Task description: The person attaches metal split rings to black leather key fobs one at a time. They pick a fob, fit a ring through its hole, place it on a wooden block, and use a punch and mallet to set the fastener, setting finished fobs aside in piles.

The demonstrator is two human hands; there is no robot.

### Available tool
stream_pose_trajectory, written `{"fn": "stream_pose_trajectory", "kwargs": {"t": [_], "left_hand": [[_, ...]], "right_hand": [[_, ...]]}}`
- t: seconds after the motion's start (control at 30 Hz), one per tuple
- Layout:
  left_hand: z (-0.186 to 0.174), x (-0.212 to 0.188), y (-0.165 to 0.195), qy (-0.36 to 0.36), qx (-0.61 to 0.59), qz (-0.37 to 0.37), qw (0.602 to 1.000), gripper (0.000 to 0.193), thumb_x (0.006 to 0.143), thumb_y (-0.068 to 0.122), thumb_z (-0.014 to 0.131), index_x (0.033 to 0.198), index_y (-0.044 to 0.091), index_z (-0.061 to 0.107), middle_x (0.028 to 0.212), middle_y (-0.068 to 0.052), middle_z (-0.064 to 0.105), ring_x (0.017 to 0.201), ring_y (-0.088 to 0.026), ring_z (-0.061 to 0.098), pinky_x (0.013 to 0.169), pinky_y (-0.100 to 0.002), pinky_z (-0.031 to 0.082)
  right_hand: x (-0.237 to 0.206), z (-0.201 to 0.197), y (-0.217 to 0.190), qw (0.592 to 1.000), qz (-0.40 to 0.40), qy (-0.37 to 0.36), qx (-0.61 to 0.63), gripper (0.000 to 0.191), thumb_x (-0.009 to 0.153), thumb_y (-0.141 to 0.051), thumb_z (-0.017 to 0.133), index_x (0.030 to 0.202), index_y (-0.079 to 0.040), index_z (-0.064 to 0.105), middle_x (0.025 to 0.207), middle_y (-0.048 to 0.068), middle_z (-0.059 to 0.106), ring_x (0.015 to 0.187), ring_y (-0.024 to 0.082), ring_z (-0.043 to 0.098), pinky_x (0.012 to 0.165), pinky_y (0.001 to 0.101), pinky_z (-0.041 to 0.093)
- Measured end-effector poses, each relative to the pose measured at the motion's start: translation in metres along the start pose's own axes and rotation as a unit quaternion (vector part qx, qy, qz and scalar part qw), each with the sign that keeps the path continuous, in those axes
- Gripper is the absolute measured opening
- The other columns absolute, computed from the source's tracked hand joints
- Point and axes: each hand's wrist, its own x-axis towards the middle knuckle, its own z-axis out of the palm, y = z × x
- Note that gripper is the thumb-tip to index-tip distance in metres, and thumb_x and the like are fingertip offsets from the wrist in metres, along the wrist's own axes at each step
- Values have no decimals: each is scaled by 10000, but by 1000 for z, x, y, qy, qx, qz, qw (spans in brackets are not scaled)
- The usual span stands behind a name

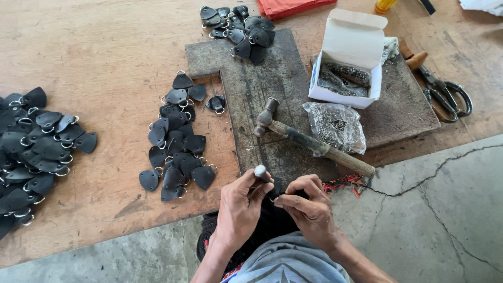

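Floor: I see cracked grey concrete (445, 209) near and right.
Bench: a low worn wooden board (105, 52), with a dark slab (272, 89) on it.
Left hand (238, 209): fingers clenched around a metal punch (260, 171).
Right hand (309, 207): fingers pinching a small black leather piece (276, 187) at the slab's near edge.
Nearby: hammer (309, 141) on the slab; leather tabs (175, 141) piled to the left; white box (348, 57) far right.

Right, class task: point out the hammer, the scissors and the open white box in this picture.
hammer (314, 145), head view, middle of its wooden handle.
scissors (451, 97), head view, the dark finger loops.
open white box (350, 46), head view, inside of its raised lid.
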Motion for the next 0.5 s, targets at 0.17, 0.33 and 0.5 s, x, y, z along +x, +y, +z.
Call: {"fn": "stream_pose_trajectory", "kwargs": {"t": [0.17,0.33,0.5], "left_hand": [[4,-4,-5,10,73,74,994,150,893,-6,735,1028,6,671,892,-156,730,770,-308,744,642,-366,567],[9,-13,-8,12,96,149,984,274,869,-74,685,1132,-9,647,951,-180,697,843,-381,706,689,-420,565],[10,-15,-9,10,123,173,977,325,845,-107,661,1147,6,627,981,-177,679,906,-393,674,744,-442,547]], "right_hand": [[21,-19,0,999,-9,-34,-6,214,843,-71,786,1048,-100,732,1052,51,662,982,209,634,833,338,544],[69,-36,20,980,32,-77,-183,439,919,-204,719,1290,-9,588,1167,145,644,1038,333,593,898,416,506],[106,-16,32,943,56,-145,-295,420,919,-336,681,1190,-27,597,1041,145,606,990,329,599,868,486,495]]}}
